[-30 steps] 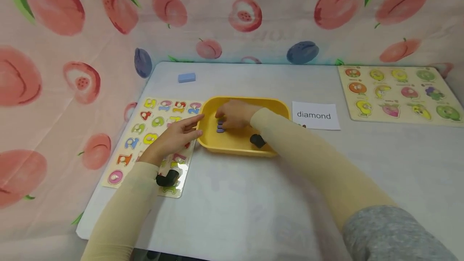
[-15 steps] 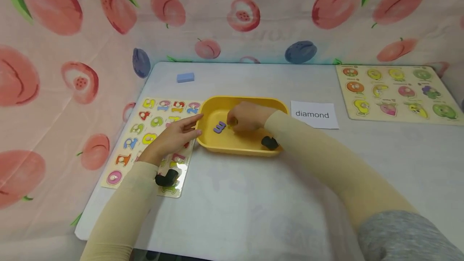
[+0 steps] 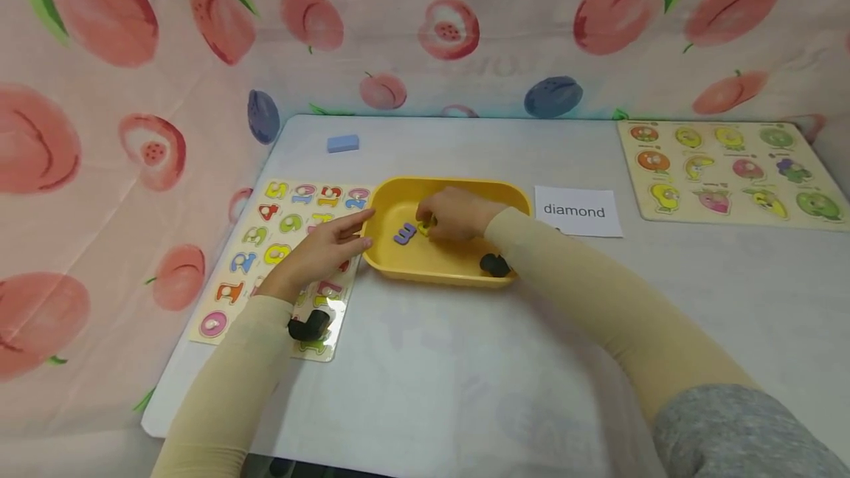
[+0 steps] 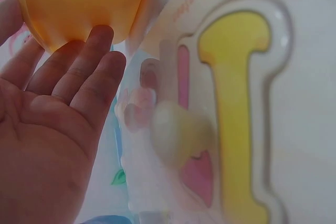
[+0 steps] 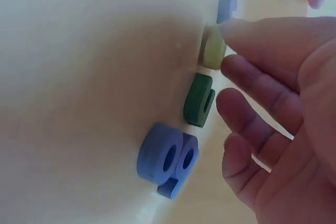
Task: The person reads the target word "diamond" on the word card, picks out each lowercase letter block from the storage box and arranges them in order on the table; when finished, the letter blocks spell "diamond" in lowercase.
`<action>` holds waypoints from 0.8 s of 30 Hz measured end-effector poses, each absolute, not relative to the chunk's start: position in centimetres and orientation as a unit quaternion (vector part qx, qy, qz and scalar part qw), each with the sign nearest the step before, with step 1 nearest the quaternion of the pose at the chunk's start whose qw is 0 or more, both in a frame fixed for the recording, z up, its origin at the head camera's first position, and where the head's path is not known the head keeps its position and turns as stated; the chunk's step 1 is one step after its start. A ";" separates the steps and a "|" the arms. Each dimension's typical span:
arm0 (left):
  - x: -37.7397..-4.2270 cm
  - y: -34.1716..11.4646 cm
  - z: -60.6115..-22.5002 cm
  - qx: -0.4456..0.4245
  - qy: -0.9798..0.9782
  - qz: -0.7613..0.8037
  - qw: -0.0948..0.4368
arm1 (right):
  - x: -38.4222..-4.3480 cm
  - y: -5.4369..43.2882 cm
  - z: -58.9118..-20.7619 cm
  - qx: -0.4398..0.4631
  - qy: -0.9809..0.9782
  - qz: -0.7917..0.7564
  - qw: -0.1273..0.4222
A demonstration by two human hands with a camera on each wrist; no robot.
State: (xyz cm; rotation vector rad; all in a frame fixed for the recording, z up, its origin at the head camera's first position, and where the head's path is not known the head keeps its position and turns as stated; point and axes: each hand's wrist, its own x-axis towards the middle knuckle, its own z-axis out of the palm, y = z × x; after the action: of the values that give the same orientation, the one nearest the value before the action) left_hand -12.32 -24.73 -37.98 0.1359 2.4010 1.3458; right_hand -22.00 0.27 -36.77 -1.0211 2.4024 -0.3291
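Note:
Inside the yellow tray (image 3: 438,271), my right hand (image 3: 454,214) pinches a small yellow letter (image 5: 214,48) between thumb and forefinger. Just left of it lies a purple letter m (image 3: 405,234), flat on the tray floor. The right wrist view shows a green letter (image 5: 198,100) and purple-blue letters (image 5: 160,153) in line beside the yellow one; the hand hides these in the head view. My left hand (image 3: 319,257) touches the tray's left end with its fingers extended, over a number puzzle board (image 3: 229,316).
A white card (image 3: 578,211) reading "diamond" lies right of the tray. Farther right is a fruit puzzle board (image 3: 730,172). A blue block (image 3: 342,143) sits near the table's back edge. Fruit-print cloth hangs behind and at the left.
My right hand has let go of the purple m, now lying flat, and shifted right to the yellow letter. The left hand has stayed at the tray's end.

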 end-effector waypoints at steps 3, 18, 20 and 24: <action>-12.4 -24.7 -38.1 0.052 0.855 0.480 0.191 | -22.0 0.1 -37.0 -0.387 0.881 -0.124 0.242; -12.2 -24.6 -37.8 0.052 0.852 0.485 0.189 | -22.1 -0.8 -37.7 -0.414 0.877 -0.117 0.217; -12.3 -24.6 -37.9 0.053 0.852 0.485 0.188 | -22.1 -0.9 -37.8 -0.415 0.877 -0.115 0.215; -12.3 -24.6 -37.8 0.053 0.854 0.482 0.188 | -22.0 -1.0 -37.7 -0.408 0.878 -0.112 0.224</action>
State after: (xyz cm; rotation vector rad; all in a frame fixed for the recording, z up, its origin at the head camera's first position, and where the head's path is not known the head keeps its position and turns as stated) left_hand -12.31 -24.62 -37.84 0.1501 2.4031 1.3560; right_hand -22.04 -0.98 -37.70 -1.1259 2.4226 -0.3087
